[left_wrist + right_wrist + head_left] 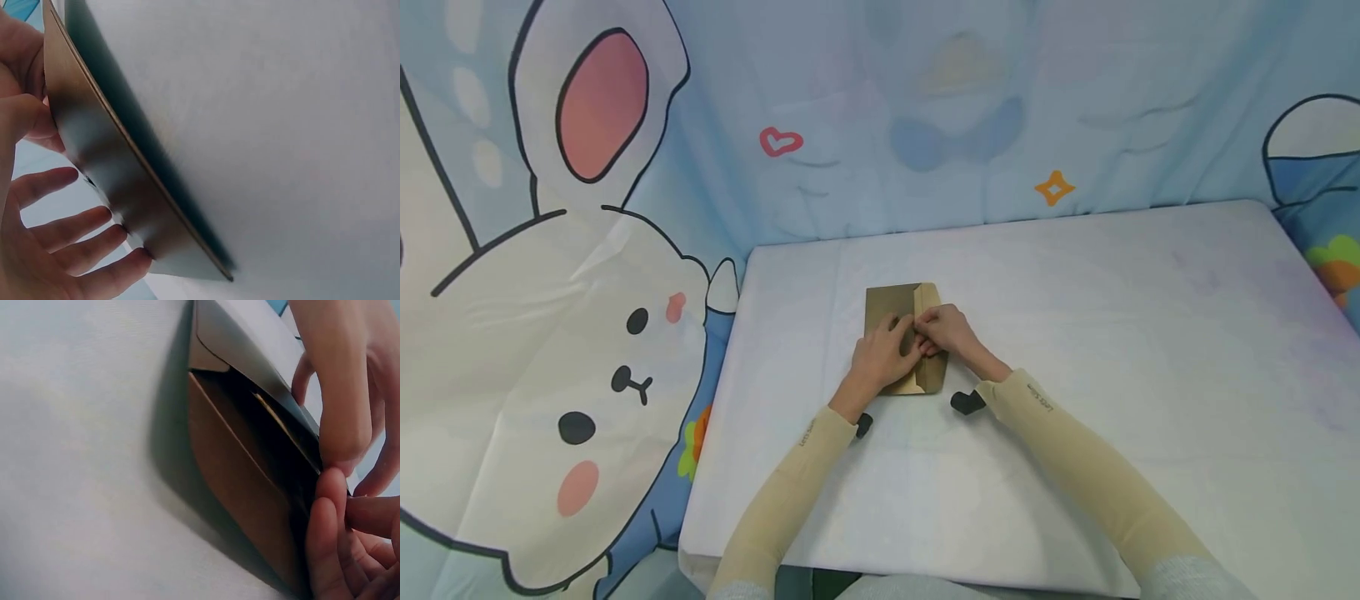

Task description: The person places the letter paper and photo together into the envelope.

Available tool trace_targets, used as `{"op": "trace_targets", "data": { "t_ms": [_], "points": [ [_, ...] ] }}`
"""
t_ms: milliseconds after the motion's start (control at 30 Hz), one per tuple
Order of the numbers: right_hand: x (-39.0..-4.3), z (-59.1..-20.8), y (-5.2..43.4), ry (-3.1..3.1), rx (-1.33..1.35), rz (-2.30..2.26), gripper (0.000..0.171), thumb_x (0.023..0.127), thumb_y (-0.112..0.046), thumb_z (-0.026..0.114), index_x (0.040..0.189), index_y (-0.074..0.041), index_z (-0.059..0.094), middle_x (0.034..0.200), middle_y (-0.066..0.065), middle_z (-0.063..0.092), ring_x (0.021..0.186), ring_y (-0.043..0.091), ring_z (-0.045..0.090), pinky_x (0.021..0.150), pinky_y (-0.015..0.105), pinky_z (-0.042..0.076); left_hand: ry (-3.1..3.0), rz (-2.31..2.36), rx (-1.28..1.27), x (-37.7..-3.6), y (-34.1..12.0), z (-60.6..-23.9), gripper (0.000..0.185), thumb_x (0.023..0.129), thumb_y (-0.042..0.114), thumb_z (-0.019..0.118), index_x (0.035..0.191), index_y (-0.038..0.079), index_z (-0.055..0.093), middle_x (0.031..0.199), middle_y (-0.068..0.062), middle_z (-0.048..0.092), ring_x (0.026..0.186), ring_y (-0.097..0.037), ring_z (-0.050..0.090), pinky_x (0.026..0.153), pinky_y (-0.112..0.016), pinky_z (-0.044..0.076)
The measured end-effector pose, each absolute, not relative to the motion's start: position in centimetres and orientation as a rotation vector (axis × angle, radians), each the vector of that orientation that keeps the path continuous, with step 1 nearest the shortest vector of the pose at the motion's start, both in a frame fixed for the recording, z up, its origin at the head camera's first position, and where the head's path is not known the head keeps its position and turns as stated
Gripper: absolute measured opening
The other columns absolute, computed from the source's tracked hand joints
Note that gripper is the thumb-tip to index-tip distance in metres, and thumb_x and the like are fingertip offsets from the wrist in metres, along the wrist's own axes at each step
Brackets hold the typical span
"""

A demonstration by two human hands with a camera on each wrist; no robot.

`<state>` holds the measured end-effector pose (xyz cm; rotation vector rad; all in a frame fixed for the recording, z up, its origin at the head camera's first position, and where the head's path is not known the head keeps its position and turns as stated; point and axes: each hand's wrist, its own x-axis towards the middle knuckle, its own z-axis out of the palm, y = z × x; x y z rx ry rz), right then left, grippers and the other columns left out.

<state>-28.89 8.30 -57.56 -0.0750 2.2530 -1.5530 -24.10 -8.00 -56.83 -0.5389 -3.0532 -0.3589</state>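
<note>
Item: brown envelope (901, 333), lying on the white table (1112, 333), left of centre. I see my left hand (880, 358) resting across its body, fingers (75, 222) relaxed and spread. My right hand (946, 329) pinches the flap edge, fingers together. Step, I judge: working the flap. Next calls for steady holding.

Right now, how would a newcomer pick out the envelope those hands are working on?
Start at the white table before the cartoon rabbit backdrop. Near its left middle, both hands meet on a flat brown envelope, the only brown thing there. The left hand rests on it; the right hand pinches its open flap.
</note>
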Motion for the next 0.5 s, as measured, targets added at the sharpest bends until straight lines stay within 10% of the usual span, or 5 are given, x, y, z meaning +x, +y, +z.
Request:
{"op": "trace_targets", "data": {
  "t_ms": [500],
  "points": [
    [-27.5, -56.9, 10.1, 2.513, -0.273, -1.292, 0.03, 0.104, -0.016, 0.053, 0.119, 0.006, 0.066, 0.099, 0.019, 0.073, 0.072, 0.016, 0.07, 0.064, 0.026, 0.056, -3.062, -0.336, -0.408, -24.5, -7.9, -57.0, 0.046, 0.1, 0.042, 0.055, 0.141, 0.019, 0.055, 0.144, -0.013, 0.054, 0.121, -0.031, 0.063, 0.087, -0.045, 0.058]
  ]
}}
